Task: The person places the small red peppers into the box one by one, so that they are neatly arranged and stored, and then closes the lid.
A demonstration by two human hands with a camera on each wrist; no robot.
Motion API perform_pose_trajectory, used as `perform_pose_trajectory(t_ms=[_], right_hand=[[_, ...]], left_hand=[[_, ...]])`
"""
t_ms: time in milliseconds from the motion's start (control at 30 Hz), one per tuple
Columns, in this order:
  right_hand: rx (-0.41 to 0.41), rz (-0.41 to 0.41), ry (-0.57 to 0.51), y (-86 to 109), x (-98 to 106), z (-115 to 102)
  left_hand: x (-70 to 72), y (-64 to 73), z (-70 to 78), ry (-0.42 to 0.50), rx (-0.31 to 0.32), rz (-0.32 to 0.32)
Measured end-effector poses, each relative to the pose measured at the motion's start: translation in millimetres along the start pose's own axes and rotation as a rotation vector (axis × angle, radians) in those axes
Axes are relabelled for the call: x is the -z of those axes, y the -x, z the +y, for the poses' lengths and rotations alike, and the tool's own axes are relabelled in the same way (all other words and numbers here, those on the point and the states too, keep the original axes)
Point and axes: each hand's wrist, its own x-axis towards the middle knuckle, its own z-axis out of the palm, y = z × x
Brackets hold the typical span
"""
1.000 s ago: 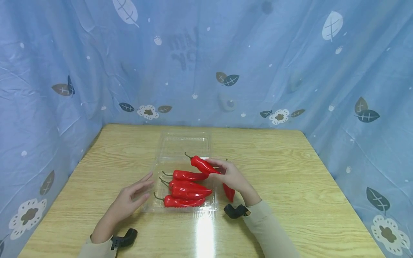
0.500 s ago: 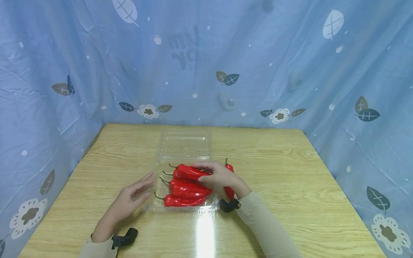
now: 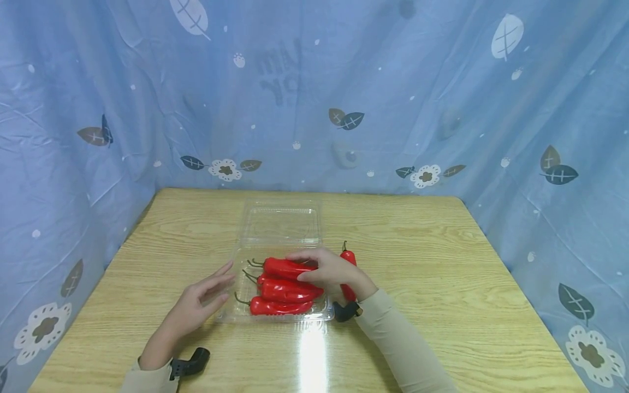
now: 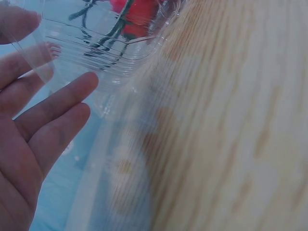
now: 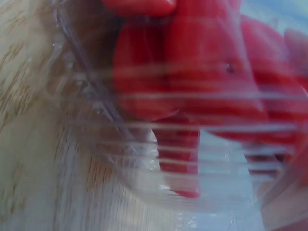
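A clear plastic clamshell box point(image 3: 228, 305) lies with its lid folded back, and several long red peppers point(image 3: 290, 291) with green stems lie side by side in it. My right hand point(image 3: 331, 273) reaches over the box's right side, thumb and fingers around the tip end of the rearmost red pepper point(image 3: 282, 267), partly hiding it. At the box's left wall is my left hand point(image 3: 199, 305), its fingers spread and relaxed; in the left wrist view some fingers point(image 4: 57, 98) show right at the clear wall. Peppers point(image 5: 207, 72) look blurred through plastic in the right wrist view.
Another red pepper point(image 3: 348, 256) lies on the wooden table point(image 3: 417, 262) to the right of the box, partly behind the right hand. The open lid point(image 3: 282, 224) extends toward the back. A blue patterned curtain point(image 3: 304, 82) surrounds the table's back and sides.
My right hand has carried a red pepper leftward and down into the box, onto the rear of the row. The left hand has stayed in place.
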Motion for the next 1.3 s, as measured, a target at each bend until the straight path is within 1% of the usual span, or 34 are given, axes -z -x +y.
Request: perform_pose_trajectory(t_ms=[167, 400, 833, 1000, 1200, 1300], right_hand=[[-0.032, -0.011, 0.025, -3.4, -2, -2], [-0.017, -0.034, 0.065, -8.6, -4, -2], [-0.036, -0.049, 0.077, -12.6, -6, 0], [-0.021, -0.046, 0.12, -13.4, -7, 1], [-0.031, -0.033, 0.118, -13.5, -7, 1], [-0.011, -0.018, 0.123, -13.4, -7, 2]], left_hand=[[0.5, -0.1, 1.9, 0.012, 0.005, 0.001], [-0.7, 0.9, 0.2, -0.003, -0.012, 0.001], [-1.2, 0.3, 0.7, -0.011, 0.001, 0.01], [-1.9, 0.5, -1.3, -0.011, -0.007, 0.009], [-1.0, 0.9, -0.4, -0.015, -0.001, 0.011], [-0.6, 0.3, 1.8, -0.016, 0.008, 0.011]])
